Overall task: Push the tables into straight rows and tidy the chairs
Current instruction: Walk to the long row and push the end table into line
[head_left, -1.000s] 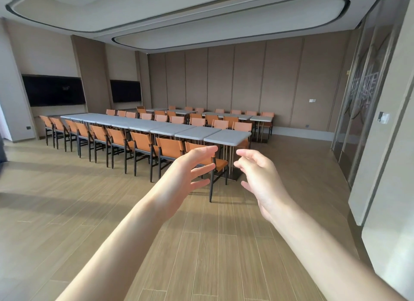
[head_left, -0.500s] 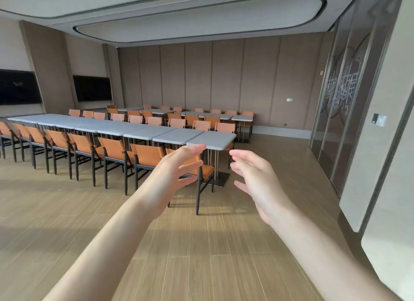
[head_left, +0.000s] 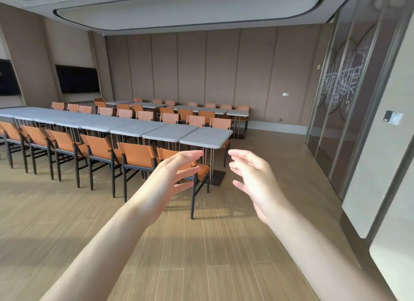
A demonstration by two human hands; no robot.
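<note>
Both hands reach forward with fingers loosely spread, holding nothing: the left hand (head_left: 167, 179) and the right hand (head_left: 255, 179). Just beyond the left fingers (head_left: 190, 155) stands the end chair (head_left: 199, 168), tucked beside the end table (head_left: 206, 136) of the long row.

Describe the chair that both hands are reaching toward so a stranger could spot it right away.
Find the long near row of grey tables running from the left edge toward the middle of the room. Follow it to the end table, nearest the glass wall. The chair there is last in the near line of orange chairs, partly hidden behind the left hand, and stands further out than the others.
</note>
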